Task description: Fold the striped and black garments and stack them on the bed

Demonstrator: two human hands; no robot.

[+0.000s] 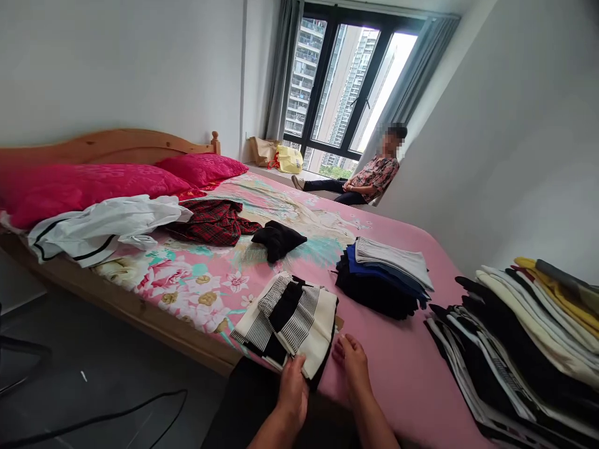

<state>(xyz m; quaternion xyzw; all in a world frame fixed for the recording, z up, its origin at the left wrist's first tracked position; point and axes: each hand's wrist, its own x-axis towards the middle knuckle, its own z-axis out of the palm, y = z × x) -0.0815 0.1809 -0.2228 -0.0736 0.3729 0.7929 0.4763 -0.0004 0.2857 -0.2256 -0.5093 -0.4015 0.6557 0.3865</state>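
My left hand [292,386] is closed on the near edge of a folded black, white and striped garment [304,312], thumb on top. The garment lies on the bed close to its front edge, its stripes and a broad black band showing. Just right of it is my right hand [350,357], fingers loosely curled and apart, with nothing visible in them. A small brown piece [339,323] shows at the garment's right side; I cannot tell what it is. Beyond sits a stack of folded clothes [384,274], black and blue below, light grey on top.
Tall piles of folded clothes [524,349] stand at the right. A crumpled black cloth [278,240], a red plaid garment [215,221] and a white garment [112,224] lie across the bed. A person [369,178] sits by the window. A cable [116,415] runs over the floor.
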